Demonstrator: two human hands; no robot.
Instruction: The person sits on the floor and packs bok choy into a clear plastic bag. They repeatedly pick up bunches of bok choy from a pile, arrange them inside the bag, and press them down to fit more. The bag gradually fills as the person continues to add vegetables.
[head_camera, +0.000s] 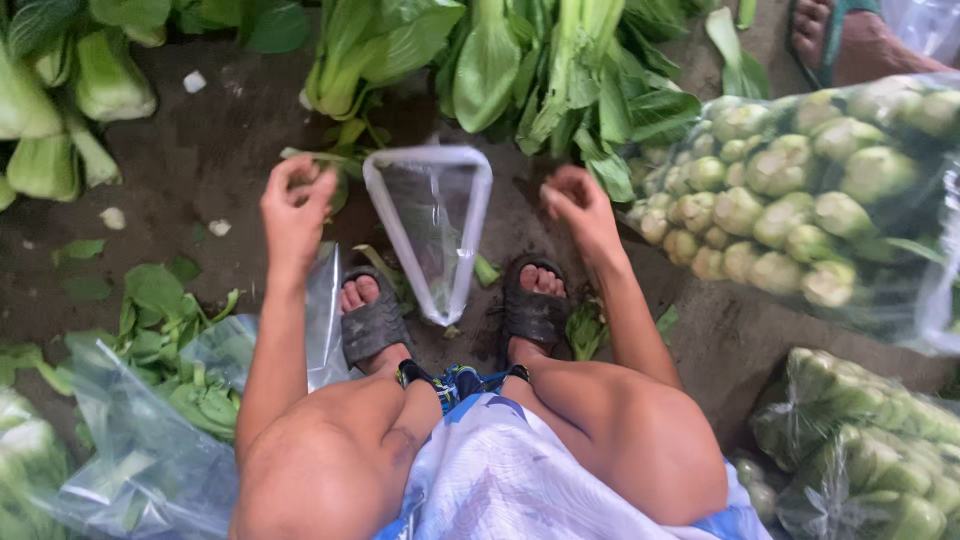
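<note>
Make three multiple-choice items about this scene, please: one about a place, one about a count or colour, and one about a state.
1. Where is the open clear plastic bag?
A. On the person's lap
B. Between the two hands, above the feet
C. On top of the filled bag at the right

2. How many dark sandals does the person wear?
A. One
B. Two
C. Three

3. What is the state of the open clear plastic bag?
A. Mouth open and apparently empty
B. Tied shut and full
C. Torn in two pieces

Answers:
1. B: the bag hangs between the left hand and the right hand, over the feet.
2. B: one sandal is on each foot.
3. A: its rim forms an open loop and no greens show inside, unlike the filled bag of greens at the right.
</note>
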